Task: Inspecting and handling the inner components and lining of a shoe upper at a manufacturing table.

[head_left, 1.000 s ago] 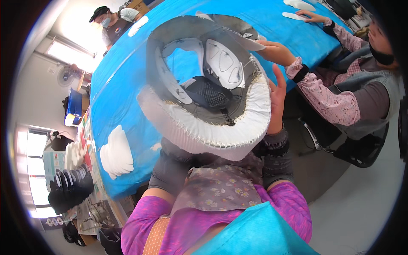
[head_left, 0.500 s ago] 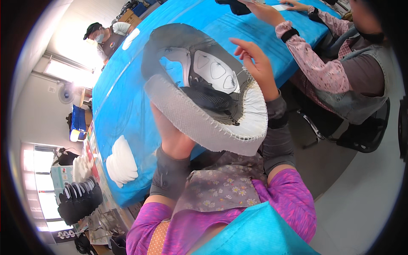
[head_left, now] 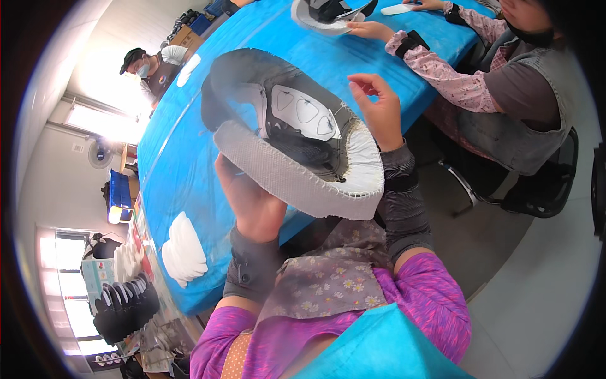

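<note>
A shoe upper [head_left: 291,184] is held tilted before me, its opening facing up. Light grey mesh forms its near side, and whitish stitches run along the edge of a gathered white lining [head_left: 364,151]. My left hand [head_left: 252,205] grips it from below at the near left, the fingers partly hidden behind it. Off the upper's right edge, my right hand [head_left: 380,108] is raised with thumb and index finger drawn close in a pinch. Whatever those fingers hold is too small to make out. Inside the upper, a white panel with dark looped outlines [head_left: 303,108] shows.
Blue sheeting covers the table [head_left: 189,158]. A stack of white insole-shaped pieces [head_left: 184,249] lies at its left edge. To the right, a seated co-worker's hand [head_left: 372,30] touches another upper [head_left: 315,18]. Another person [head_left: 154,69] is at the far left. Dark shoes [head_left: 126,309] stand lower left.
The upper has shifted slightly left, and my right hand has moved a little lower, with thumb and index finger closer together. The co-worker's shoe upper has come further into view.
</note>
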Tool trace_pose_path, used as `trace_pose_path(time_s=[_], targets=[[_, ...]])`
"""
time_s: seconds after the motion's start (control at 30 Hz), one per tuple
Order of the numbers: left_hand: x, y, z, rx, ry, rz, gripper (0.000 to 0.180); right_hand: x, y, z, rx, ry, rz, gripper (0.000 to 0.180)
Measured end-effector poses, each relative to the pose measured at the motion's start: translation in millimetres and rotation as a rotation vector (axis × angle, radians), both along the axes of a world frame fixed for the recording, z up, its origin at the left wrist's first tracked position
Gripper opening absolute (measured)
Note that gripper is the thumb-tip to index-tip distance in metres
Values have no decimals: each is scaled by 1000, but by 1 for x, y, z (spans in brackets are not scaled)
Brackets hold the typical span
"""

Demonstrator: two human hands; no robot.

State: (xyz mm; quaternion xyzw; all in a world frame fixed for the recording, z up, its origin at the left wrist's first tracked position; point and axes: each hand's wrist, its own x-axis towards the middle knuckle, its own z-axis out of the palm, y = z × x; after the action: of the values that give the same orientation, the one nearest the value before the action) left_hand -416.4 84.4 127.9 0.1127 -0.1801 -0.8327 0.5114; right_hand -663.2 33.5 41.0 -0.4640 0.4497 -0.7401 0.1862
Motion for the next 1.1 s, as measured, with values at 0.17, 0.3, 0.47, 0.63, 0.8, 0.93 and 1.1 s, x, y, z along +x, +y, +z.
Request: trace_pose_path(time_s=[0.17, 0.3, 0.47, 0.63, 0.8, 0.93, 1.1], targets=[[-7, -2, 4, 57, -70, 64, 37, -18, -1, 26, -238, 314, -84, 15], [-11, 3, 11, 11, -52, 11, 40, -27, -30, 62, -375, 554, -32, 15], [-8, 0, 13, -9, 79, -107, 44, -13, -57, 72, -351, 731, 171, 22], [-4, 0, 10, 0, 101, -83, 45, -4, -66, 68, -344, 817, 123, 30], [-4, -2, 9, 3, 86, -103, 45, -6, -71, 68, -361, 839, 127, 31], [-2, -3, 8, 15, 131, -87, 46, -16, -58, 70, -347, 795, 158, 32], [-3, -2, 6, -9, 98, -117, 47, -14, -41, 71, -374, 734, 177, 31]])
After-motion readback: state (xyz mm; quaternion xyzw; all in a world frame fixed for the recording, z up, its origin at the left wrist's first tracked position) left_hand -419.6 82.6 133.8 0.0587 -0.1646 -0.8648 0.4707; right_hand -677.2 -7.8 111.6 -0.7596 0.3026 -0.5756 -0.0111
